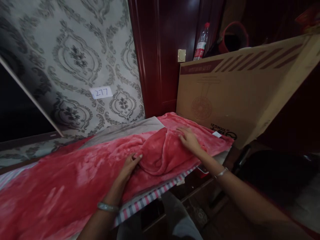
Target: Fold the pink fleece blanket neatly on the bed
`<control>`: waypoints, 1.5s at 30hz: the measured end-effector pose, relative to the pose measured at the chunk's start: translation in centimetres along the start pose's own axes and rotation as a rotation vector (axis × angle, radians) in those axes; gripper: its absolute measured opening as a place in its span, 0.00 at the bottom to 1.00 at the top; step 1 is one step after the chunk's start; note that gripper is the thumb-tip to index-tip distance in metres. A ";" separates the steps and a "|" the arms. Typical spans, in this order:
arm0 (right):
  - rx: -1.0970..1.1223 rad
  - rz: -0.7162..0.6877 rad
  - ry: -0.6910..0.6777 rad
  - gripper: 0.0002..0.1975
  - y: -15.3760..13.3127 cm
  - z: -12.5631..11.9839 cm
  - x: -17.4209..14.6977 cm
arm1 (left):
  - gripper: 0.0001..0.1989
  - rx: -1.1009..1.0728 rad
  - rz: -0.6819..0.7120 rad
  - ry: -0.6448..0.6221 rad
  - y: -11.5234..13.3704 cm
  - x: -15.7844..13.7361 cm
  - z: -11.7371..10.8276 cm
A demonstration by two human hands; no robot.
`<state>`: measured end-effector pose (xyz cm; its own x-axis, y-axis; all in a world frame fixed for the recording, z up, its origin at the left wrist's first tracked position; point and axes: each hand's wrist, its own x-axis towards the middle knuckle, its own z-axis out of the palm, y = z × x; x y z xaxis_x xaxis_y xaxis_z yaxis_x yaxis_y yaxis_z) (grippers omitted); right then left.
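A red plush blanket [97, 166] lies spread along a long surface in front of me, with a grey layer [127, 130] showing at its back edge. Near its middle, a darker red fold [153, 151] is bunched up. At the left side of this fold, my left hand [131, 164] is closed on the blanket, thumb and fingers pressed into the fabric. My right hand [189, 140] rests on the plush right of the fold, its fingers stretched out and apart. A small white tag [216, 134] shows at the blanket's right end.
A striped cloth [142, 201] hangs along the front edge, under the blanket. A large cardboard box [225, 86] stands at the right, with a red-capped bottle [201, 43] near its top. Behind are patterned wallpaper [82, 60], a paper marked 277 [101, 92] and a dark red door [165, 50].
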<state>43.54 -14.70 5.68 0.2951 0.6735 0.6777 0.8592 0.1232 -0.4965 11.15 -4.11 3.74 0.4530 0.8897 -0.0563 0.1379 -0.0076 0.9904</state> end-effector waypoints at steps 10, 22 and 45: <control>0.141 0.298 -0.139 0.16 2.3 2.3 4.7 | 0.32 0.039 0.056 0.021 -2.1 0.3 -0.9; 0.423 0.213 -0.538 0.18 1.4 -5.4 1.5 | 0.24 0.046 0.180 0.138 -2.4 1.0 -0.2; 0.229 0.253 0.728 0.15 4.8 -6.4 -0.2 | 0.20 0.629 0.516 0.458 5.1 4.0 -3.0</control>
<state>50.25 -18.87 6.62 0.7355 0.0660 0.6743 0.6463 0.2304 -0.7275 11.00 0.80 8.96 0.2185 0.7994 0.5596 0.5285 -0.5790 0.6208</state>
